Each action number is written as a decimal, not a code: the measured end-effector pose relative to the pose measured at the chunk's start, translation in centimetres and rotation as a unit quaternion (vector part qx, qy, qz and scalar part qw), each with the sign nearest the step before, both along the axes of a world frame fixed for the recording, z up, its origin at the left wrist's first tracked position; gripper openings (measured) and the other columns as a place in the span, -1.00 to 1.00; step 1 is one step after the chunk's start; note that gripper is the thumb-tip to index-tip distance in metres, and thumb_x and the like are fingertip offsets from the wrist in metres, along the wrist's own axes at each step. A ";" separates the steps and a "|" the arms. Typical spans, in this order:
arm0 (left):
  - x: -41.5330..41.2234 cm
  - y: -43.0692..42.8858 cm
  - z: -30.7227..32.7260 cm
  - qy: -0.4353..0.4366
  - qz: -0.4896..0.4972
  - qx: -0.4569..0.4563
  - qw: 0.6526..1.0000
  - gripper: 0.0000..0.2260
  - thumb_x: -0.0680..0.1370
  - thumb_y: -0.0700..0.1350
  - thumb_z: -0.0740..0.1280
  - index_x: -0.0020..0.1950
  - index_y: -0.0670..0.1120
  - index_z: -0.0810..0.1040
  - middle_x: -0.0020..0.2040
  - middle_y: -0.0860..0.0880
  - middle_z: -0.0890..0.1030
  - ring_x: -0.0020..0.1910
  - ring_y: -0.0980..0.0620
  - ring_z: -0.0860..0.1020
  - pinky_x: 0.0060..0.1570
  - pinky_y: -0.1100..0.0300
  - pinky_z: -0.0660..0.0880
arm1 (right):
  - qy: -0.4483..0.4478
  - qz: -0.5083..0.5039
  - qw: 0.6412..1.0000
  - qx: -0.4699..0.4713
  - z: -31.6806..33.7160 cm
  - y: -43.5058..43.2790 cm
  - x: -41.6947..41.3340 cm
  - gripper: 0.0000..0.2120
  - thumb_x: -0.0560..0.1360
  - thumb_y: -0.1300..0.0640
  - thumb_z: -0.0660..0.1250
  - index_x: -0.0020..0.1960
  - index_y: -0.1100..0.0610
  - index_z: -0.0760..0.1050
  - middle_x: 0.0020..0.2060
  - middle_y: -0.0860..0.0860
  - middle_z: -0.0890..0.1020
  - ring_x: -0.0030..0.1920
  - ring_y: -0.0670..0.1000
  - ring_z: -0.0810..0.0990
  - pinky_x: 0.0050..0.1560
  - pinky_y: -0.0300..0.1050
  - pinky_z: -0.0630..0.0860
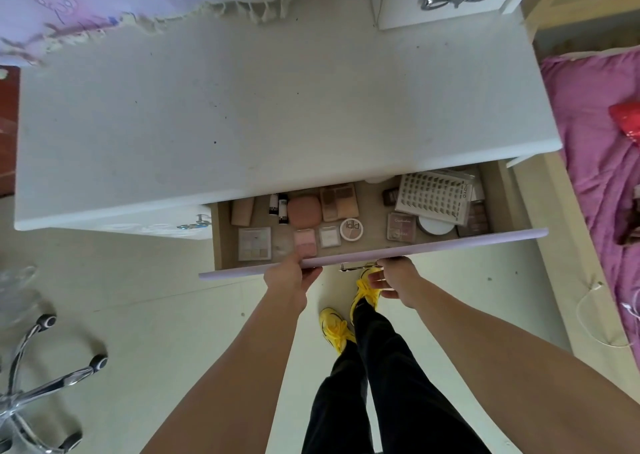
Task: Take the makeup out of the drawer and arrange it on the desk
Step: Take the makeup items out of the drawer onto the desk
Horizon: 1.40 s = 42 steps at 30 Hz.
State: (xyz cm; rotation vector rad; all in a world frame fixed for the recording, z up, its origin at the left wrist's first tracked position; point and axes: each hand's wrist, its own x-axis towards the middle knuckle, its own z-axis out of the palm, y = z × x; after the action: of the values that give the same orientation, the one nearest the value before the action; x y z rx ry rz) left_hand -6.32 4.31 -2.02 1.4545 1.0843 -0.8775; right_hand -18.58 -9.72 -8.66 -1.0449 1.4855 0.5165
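A: Okay, the drawer (450, 244) is standing open under the white desk (242, 107), and the makeup (339, 201) is lying inside it.

B: Yes, and the left hand (291, 277) is gripping the drawer's lilac front edge, thumb hooking over the top just beside a pink blush pan (305, 242).

A: Meanwhile the right hand (398, 279) is hanging just under that front, close by the silver handle (353, 266). Its fingers (377, 284) are curling inward, but I cannot tell whether they are holding the handle.

B: Inside, a pale eyeshadow palette (254, 247) is sitting at the left, with 2 small tubes (278, 208) and a peach compact (304, 212) lying behind it.

A: A round pot (351, 229) is resting near the middle, and a clear lash tray (433, 194) is lying tilted over other pieces at the right.

B: Down below, 2 yellow shoes (334, 329) are standing on the floor, and a chrome chair base (52, 377) is showing at the left.
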 end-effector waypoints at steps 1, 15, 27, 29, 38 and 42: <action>-0.2 0.2 -0.1 0.000 -0.002 -0.003 1.000 -0.92 0.56 -0.30 0.29 -0.12 -0.24 0.42 -0.17 -0.22 0.56 -0.29 -0.17 0.60 -0.17 0.02 0.63 | 0.001 0.000 1.000 0.000 -0.1 0.1 -0.2 -0.80 0.64 0.14 0.13 0.03 0.18 0.50 -0.25 0.10 0.68 -0.28 0.06 0.63 -0.24 -0.11 0.46; -0.6 1.0 -1.1 0.020 0.009 -0.025 0.999 -0.91 0.55 -0.31 0.31 0.03 -0.28 0.44 -0.12 -0.27 0.56 -0.23 -0.20 0.59 -0.13 0.00 0.62 | -0.129 -0.218 0.966 0.053 3.4 -0.5 -3.3 -0.93 0.57 0.33 0.26 0.00 0.22 0.50 -0.06 0.17 0.54 0.01 0.16 0.59 -0.04 0.02 0.58; 0.1 1.8 -0.9 0.006 0.026 -0.017 0.999 -0.91 0.57 -0.33 0.29 0.03 -0.27 0.41 -0.14 -0.28 0.53 -0.18 -0.24 0.57 0.03 -0.12 0.58 | -0.046 -0.355 0.932 -0.059 4.0 -6.4 -2.7 -0.82 0.54 0.29 0.32 0.09 0.25 0.37 0.06 0.29 0.59 -0.10 0.24 0.66 -0.24 0.12 0.67; 0.0 2.0 -1.1 0.008 0.026 -0.014 1.000 -0.91 0.57 -0.33 0.29 0.04 -0.27 0.41 -0.14 -0.28 0.53 -0.19 -0.24 0.57 0.01 -0.11 0.59 | -0.042 -0.365 0.928 -0.065 3.9 -6.4 -2.9 -0.78 0.53 0.31 0.33 0.13 0.27 0.37 0.03 0.30 0.60 -0.13 0.24 0.66 -0.25 0.15 0.67; -0.7 2.4 -1.8 0.014 0.013 0.004 1.000 -0.83 0.57 -0.29 0.29 0.15 -0.26 0.42 -0.14 -0.27 0.54 -0.07 -0.27 0.60 -0.46 0.00 0.61 | -0.038 -0.350 0.933 -0.078 3.0 -6.0 -3.8 -0.82 0.56 0.24 0.33 0.10 0.27 0.42 -0.02 0.26 0.61 -0.22 0.20 0.66 -0.07 0.14 0.67; -2.0 2.6 -0.6 0.022 -0.111 0.022 0.993 -0.81 0.60 -0.07 0.28 0.00 -0.21 0.45 -0.15 -0.28 0.59 -0.31 -0.21 0.60 -0.35 0.03 0.63 | -0.045 -0.258 0.965 -0.025 4.4 -5.9 -5.0 -0.75 0.57 0.08 0.36 0.06 0.26 0.45 -0.14 0.33 0.66 -0.23 0.24 0.68 -0.13 0.07 0.67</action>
State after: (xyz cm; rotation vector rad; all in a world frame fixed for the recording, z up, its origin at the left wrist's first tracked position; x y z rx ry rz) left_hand -8.34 6.90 -2.62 1.6214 0.9921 -1.0502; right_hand -23.53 -15.65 -4.26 -0.6666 1.6185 0.0598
